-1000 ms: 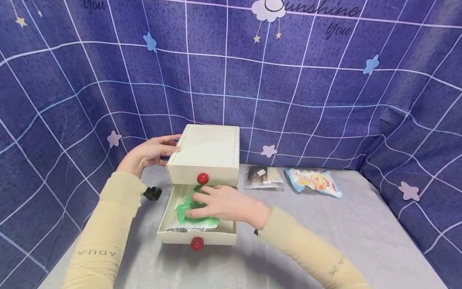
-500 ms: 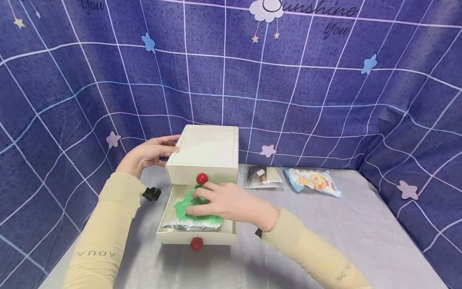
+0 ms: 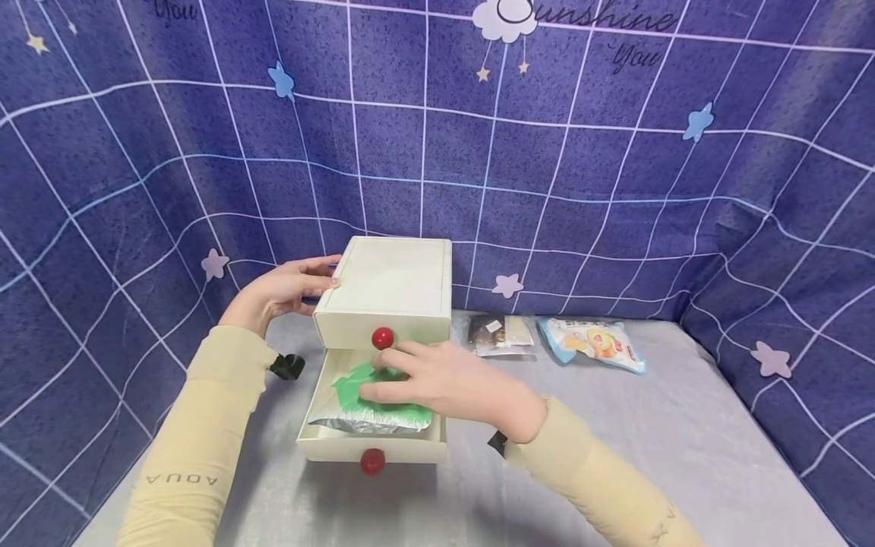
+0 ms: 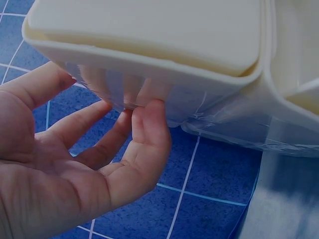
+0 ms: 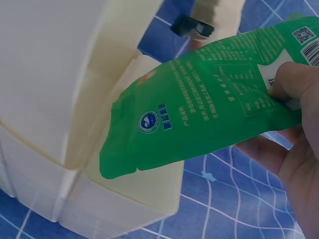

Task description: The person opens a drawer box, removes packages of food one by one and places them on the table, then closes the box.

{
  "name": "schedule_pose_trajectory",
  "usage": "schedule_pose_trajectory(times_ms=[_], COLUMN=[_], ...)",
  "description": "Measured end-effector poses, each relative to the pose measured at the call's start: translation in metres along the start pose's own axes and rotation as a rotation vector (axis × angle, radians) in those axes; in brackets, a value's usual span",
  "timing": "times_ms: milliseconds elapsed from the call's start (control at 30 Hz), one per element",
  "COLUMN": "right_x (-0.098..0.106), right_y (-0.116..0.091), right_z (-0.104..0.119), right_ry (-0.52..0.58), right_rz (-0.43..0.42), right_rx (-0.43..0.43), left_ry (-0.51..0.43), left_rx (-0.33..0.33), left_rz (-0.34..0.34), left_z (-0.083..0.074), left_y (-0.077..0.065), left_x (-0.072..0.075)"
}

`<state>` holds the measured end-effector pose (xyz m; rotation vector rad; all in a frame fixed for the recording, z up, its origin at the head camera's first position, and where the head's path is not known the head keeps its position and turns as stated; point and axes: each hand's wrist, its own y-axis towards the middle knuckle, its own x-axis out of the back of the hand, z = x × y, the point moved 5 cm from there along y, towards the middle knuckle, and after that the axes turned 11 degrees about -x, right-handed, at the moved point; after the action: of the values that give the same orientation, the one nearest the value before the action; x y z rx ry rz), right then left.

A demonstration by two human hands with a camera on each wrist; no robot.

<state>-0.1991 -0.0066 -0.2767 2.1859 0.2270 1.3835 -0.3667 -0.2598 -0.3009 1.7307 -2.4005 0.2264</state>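
Note:
A white two-drawer box [image 3: 391, 277] has its lower drawer [image 3: 372, 451] pulled out toward me. My right hand [image 3: 444, 380] is over that drawer and pinches a green and silver packet [image 3: 393, 415], thumb on one face and fingers behind it. The right wrist view shows the packet's [image 5: 199, 109] printed green side, with small text, a logo and a barcode, tilted above the drawer. At the box's left side is my left hand [image 3: 276, 292]. Its bent fingertips touch the side wall [image 4: 189, 102] without wrapping round the box.
Red round knobs [image 3: 383, 338] mark the drawer fronts. Right of the box lie a clear packet with dark and pale contents [image 3: 502, 336] and a blue-and-white snack bag [image 3: 593, 344] on the grey cloth [image 3: 615, 448]. A blue gridded curtain [image 3: 581, 152] hangs behind.
My right hand has moved a little to the right with the green packet, whose silver end has shifted right and up in the drawer. The left hand stays on the box.

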Motion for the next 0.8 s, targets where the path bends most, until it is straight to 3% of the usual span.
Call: schedule_pose_trajectory(times_ms=[267, 567, 800], right_x=[0.021, 0.042, 0.059], right_y=[-0.005, -0.014, -0.024], right_z=[-0.006, -0.013, -0.022], right_ry=[0.013, 0.078, 0.04], right_rz=[-0.029, -0.122, -0.147], right_rx=[-0.026, -0.045, -0.089], left_ry=[0.008, -0.005, -0.002], left_rx=[0.005, -0.003, 0.001], left_rz=[-0.001, -0.006, -0.013], left_z=[0.002, 0.0, 0.0], left_y=[0.001, 0.0, 0.0], left_x=[0.0, 0.0, 0.0])
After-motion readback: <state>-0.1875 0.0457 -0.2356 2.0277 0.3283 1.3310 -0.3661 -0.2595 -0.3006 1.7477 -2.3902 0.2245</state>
